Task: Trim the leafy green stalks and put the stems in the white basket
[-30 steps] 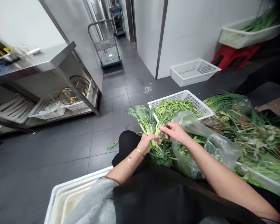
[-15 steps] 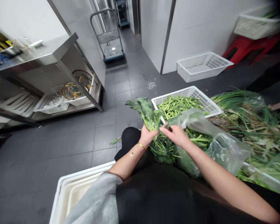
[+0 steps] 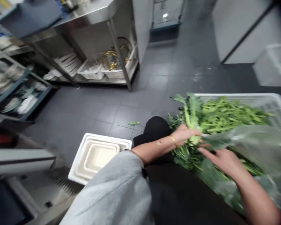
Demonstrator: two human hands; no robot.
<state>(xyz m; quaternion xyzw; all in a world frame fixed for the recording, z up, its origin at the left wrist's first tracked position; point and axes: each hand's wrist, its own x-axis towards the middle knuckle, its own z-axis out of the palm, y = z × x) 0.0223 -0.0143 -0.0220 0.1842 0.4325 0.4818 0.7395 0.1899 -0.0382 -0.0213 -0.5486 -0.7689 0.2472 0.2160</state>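
My left hand (image 3: 184, 135) is closed around the stems of a leafy green vegetable (image 3: 191, 107), whose leaves point up and away from me. My right hand (image 3: 227, 161) is just right of the stem ends, thumb and forefinger close together; whatever is between them is blurred. Below both hands lies a heap of dark leafy greens (image 3: 186, 156). A clear plastic bag (image 3: 250, 140) with more greens lies around my right hand. Beyond it, a white perforated basket (image 3: 277, 100) holds cut green stems (image 3: 229, 114).
Nested white bins (image 3: 81, 159) stand on the floor to my left. A loose leafy sprig (image 3: 134, 123) lies on the dark tiles. Ahead are a steel table (image 3: 91, 15) with baskets on its lower shelf and a flat trolley (image 3: 166, 26). Another white basket (image 3: 271, 67) stands at right.
My view has swung left and down, so the bins show more fully and the basket sits further right. My left hand keeps hold of the greens; my right hand stays close by their stems.
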